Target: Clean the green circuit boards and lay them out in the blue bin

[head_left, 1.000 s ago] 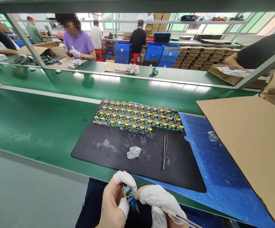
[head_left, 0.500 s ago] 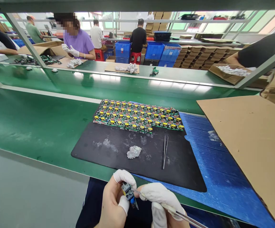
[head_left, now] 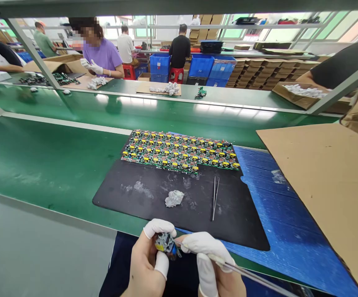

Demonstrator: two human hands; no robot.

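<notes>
My left hand, with white finger cots on thumb and forefinger, pinches a small circuit board carrying yellow, blue and dark parts and some grey paste. In my right hand, also in white finger cots, is a slim metal tool. Its thin tip meets or nearly meets the board's right side; exact contact cannot be made out. Beyond my hands, a lump of grey-white putty lies on a black mat. A pair of tweezers rests to its right.
Rows of circuit boards cover the mat's far part. Blue sheeting and a large cardboard piece lie to the right. Across the green bench, a person in purple handles white pieces; other people sit farther back.
The board has turned in my left hand, showing more of its yellow part. Both hands have risen slightly, and the tool's shaft has shifted with my right hand. White lumps across the bench have slid left.
</notes>
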